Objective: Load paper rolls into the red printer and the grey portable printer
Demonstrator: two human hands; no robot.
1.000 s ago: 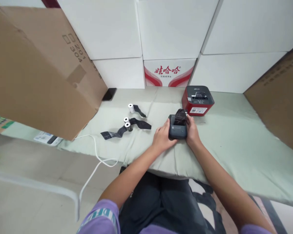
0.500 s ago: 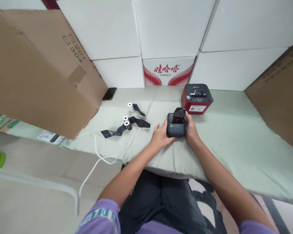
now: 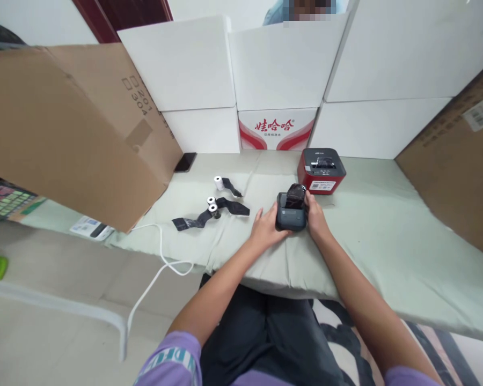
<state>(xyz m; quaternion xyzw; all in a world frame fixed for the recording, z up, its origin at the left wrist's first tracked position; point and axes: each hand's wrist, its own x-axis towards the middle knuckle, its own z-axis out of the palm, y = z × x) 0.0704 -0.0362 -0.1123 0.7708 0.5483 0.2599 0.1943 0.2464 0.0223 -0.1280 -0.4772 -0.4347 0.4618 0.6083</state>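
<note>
Your left hand (image 3: pixel 264 228) is clamped on the left side of a small dark-grey plastic device with rounded corners (image 3: pixel 292 220), and your right hand (image 3: pixel 317 219) is closed around its right side, so it sits between your palms above pale-green cloth (image 3: pixel 394 225). A shiny black curling strip (image 3: pixel 295 197) rises from its top, near your right fingers; I cannot tell whether they touch it. Just beyond your right hand stands a red-and-black box-shaped machine (image 3: pixel 321 178). Left of your left hand lie small white rolls (image 3: pixel 212 207) with dark strips (image 3: pixel 235 207).
</note>
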